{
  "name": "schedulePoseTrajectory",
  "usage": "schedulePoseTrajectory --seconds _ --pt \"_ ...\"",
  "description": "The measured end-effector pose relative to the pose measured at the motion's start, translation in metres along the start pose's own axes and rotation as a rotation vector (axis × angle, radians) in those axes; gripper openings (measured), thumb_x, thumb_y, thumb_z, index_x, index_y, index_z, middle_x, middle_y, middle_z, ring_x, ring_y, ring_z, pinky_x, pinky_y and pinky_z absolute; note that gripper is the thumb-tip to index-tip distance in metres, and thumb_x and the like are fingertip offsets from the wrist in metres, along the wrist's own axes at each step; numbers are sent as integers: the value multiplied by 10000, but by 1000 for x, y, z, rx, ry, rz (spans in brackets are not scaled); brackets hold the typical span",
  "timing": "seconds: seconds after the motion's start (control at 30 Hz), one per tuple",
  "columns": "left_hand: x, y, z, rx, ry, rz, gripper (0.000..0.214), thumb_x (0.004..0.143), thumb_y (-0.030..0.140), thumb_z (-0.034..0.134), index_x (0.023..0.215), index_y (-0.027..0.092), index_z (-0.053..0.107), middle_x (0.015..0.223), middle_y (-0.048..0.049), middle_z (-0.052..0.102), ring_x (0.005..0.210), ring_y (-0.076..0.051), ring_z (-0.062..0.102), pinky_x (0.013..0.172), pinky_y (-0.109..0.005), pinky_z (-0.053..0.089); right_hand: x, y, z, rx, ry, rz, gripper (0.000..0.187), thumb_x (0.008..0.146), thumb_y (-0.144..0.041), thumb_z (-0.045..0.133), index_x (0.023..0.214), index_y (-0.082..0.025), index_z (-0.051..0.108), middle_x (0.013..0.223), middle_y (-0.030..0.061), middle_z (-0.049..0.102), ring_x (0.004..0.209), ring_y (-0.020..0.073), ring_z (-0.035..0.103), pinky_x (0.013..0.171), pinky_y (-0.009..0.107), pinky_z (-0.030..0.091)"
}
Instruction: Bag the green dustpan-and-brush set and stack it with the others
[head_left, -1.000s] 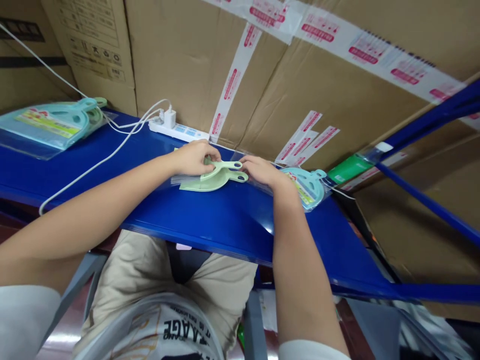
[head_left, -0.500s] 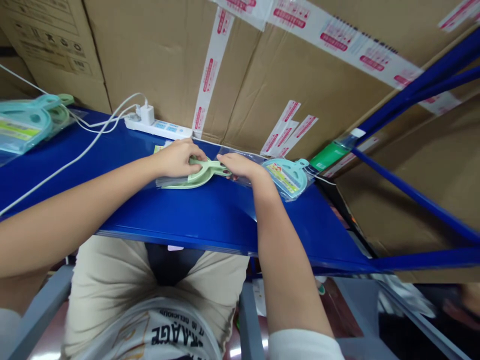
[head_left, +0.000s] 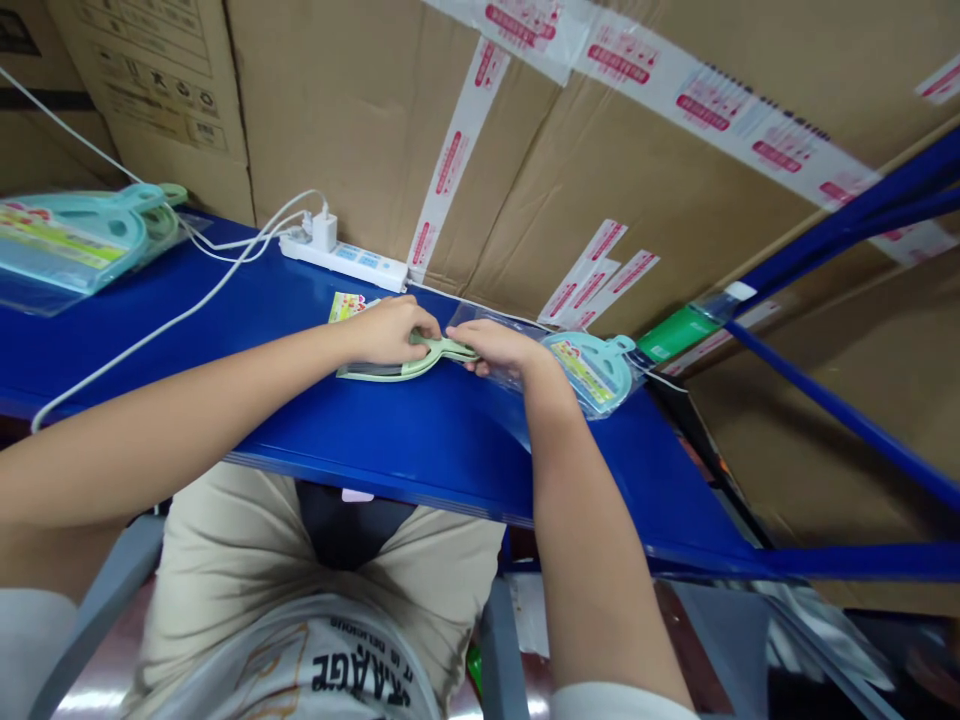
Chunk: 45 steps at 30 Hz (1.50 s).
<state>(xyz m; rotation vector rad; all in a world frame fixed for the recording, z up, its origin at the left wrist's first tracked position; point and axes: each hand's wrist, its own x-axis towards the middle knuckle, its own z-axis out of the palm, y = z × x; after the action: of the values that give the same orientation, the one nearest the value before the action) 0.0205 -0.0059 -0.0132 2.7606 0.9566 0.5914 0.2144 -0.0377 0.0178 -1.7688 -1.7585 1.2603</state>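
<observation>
Green handles [head_left: 448, 347] drawn together, held between hands [head_left: 391, 332]

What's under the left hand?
A pale green dustpan-and-brush set, its near edge showing; a printed label partly shows on the far side. What the left hand covers can't be seen.

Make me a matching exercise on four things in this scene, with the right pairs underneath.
1. left hand
2. bottle
3. power strip
4. right hand

A. green, with a white cap
B. at the handle end of the pale green dustpan set
C. over the set's broader part
D. white, with a charger plugged in

1-C, 2-A, 3-D, 4-B
</observation>
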Motion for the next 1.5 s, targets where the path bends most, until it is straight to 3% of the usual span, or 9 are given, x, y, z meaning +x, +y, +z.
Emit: schedulePoseTrajectory --seconds 0.23,0.4,0.57,0.67,0.77,0.9,1.07,1.23,1.5 --pt "-2 1 2 -53 61 25 346 802 233 577 1087 232 773 971 -37 786 984 -221 661 937 -374 500 0 4 -6 117 -54 -91 206 909 -199 683 720 -173 606 499 -60 510 407 43 394 374 144 299" --pt "0 -9 -8 -86 237 85 258 851 315 603 1045 231 753 1084 -61 755 1100 -260 638 1057 -461 448 3 11 -17 202 43 -204 158 839 -243 771 771 -157 658 542 -50 535 451 46 424 390 151 308" --pt "-1 -38 -28 -238 556 -273 404 862 419 646 1210 216 673 1279 -124 673 1244 -321 585 1072 -518 449 0 18 -32 277 152 -340 243 750 -332 855 796 -165 684 586 -38 561 489 60 466 410 172 341" --pt "-1 -47 -33 -583 411 -428 417 938 488 537 1194 193 683 1122 -142 722 1095 -308 682 927 -490 546 0 21 -37 312 216 -407 283 717 -363 875 829 -175 694 610 -32 574 514 71 491 421 182 360" --pt "0 -42 -28 -859 221 -403 412 955 507 510 1125 197 722 961 -122 758 976 -284 730 834 -450 587 2 23 -37 333 264 -426 290 705 -350 880 844 -180 691 634 -23 586 536 80 509 424 186 373" --pt "2 -31 -16 -931 246 -377 303 883 411 652 1098 217 739 870 -73 772 945 -249 740 837 -405 591 5 23 -33 358 288 -422 278 712 -321 872 834 -185 662 679 -16 597 550 76 512 416 177 366" --pt "2 -32 -19 -741 244 -428 343 912 466 605 1078 200 745 898 -84 769 912 -231 732 817 -391 573 9 24 -29 393 329 -385 280 708 -277 865 792 -192 612 671 -28 576 522 63 489 398 162 338" --pt "-4 -49 -42 -197 249 -562 421 921 450 518 1161 178 732 1050 -111 754 1044 -282 694 892 -404 527 12 30 -39 447 428 -399 274 726 -269 838 792 -210 579 673 -43 551 511 57 469 396 149 319" --pt "-9 -64 -52 160 -85 -633 496 789 438 595 1201 210 751 1083 -92 775 1062 -306 693 911 -340 493 18 34 -41 480 500 -334 262 733 -201 797 772 -213 538 681 -47 535 501 51 447 400 147 314"
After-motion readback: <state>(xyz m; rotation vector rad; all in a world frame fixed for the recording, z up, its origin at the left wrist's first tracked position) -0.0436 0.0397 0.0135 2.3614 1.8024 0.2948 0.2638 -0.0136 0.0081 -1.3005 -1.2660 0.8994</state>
